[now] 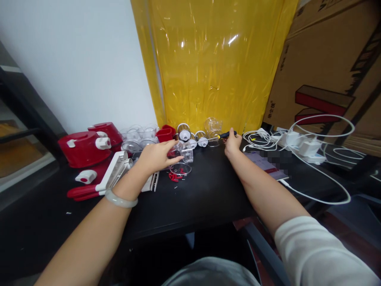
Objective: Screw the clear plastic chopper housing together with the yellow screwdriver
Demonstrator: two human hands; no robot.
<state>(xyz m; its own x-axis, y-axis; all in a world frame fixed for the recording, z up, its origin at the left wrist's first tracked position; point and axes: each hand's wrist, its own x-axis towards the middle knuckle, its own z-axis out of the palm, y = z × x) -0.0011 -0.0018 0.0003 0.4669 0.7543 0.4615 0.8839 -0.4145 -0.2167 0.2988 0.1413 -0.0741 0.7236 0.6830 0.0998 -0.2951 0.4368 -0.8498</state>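
My left hand (157, 157) reaches over the black table (208, 194) and its fingers close on a clear plastic part (184, 153) with a red piece inside. A clear ring (180, 169) and small red bits (175, 176) lie just below it. My right hand (232, 145) is farther back, fingers curled round the handle of a black and yellow screwdriver (228, 134). A pale bangle (120, 200) sits on my left wrist.
Red lidded housings (85, 147) and white and red parts (114, 172) lie at the left. Clear cups (139, 135), metal drum blades (190, 137) and a clear jug (213, 127) line the back by a yellow sheet (214, 59). White chargers and cables (303, 147), cardboard box (336, 67) on the right.
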